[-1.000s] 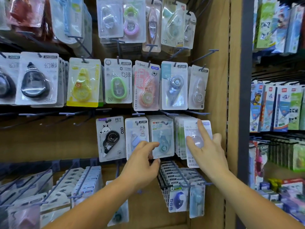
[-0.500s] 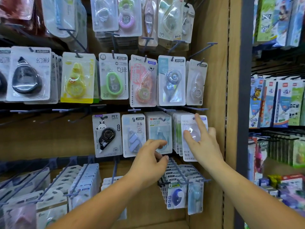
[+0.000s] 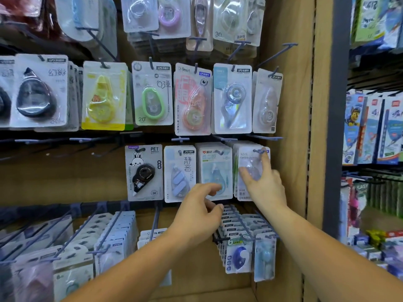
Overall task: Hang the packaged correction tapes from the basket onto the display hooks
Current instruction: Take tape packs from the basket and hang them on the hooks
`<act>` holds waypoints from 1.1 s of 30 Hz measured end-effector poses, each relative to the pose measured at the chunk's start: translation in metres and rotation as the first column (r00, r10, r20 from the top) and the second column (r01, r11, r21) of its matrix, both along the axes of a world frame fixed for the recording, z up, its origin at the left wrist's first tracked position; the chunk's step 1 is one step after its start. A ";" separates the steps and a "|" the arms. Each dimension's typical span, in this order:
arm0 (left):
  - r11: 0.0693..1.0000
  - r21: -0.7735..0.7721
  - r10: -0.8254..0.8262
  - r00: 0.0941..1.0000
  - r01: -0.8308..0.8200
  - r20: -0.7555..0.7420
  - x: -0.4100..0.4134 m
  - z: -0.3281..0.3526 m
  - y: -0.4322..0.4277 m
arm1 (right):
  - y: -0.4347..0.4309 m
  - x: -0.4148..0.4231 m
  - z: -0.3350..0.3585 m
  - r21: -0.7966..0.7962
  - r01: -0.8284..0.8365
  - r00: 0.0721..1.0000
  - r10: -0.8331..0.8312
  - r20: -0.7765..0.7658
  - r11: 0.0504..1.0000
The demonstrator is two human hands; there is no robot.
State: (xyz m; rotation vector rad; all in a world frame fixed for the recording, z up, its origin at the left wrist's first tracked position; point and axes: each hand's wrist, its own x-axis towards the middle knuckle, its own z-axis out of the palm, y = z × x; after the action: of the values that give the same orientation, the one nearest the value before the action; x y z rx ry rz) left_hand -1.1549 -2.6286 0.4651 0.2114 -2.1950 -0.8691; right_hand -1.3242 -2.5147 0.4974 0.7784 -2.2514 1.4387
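**Milk pack** (image 3: pixel 247 156): white card with a clear blister, at the front of a stack. The tip of its hook (image 3: pixel 259 151) shows in front of the card's top edge.

**Right hand** (image 3: pixel 265 186): laid on the Milk pack's front, covering its right half and lower blister. Grip spread, fingers straight. The index fingertip (image 3: pixel 265 156) is at the pack's top, just beside the hook tip. The thumb is on the blister's left side.

**Left hand** (image 3: pixel 197 211): left of and below the Milk pack, apart from it. Grip loose, half curled, holding nothing. The index finger reaches over the lower edge of the teal pack (image 3: pixel 214 168); contact cannot be told.

**Teal pack**: just left of the Milk pack, edges nearly meeting.

**Grey pack** (image 3: pixel 180 171) and **PET pack** (image 3: pixel 144 171): further left of the Milk pack, same row.

**Wood panel** (image 3: pixel 294 149): just right of the Milk pack.

**Lower packs** (image 3: pixel 238 258): on sloping hooks below the Milk pack.
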 end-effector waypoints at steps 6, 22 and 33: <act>0.997 0.042 0.056 0.998 -0.057 0.017 0.032 -0.012 -0.009 | 0.021 0.020 -0.016 -0.075 0.006 0.999 -0.010 -0.046 0.997; 0.985 0.048 0.145 0.941 -0.167 0.305 0.212 -0.220 0.018 | 0.055 0.228 -0.223 0.478 -0.238 0.915 0.360 -0.181 0.845; 0.818 0.291 0.130 0.652 -0.496 0.747 0.348 -0.464 0.010 | -0.008 0.313 -0.428 0.778 -0.628 0.700 0.444 0.559 0.009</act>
State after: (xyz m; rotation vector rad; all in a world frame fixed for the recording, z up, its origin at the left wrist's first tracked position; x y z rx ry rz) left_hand -0.8066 -2.6189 0.0009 1.3586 -2.4280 -1.2442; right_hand -1.0117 -2.5223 0.0696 2.1965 -3.0180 -0.0926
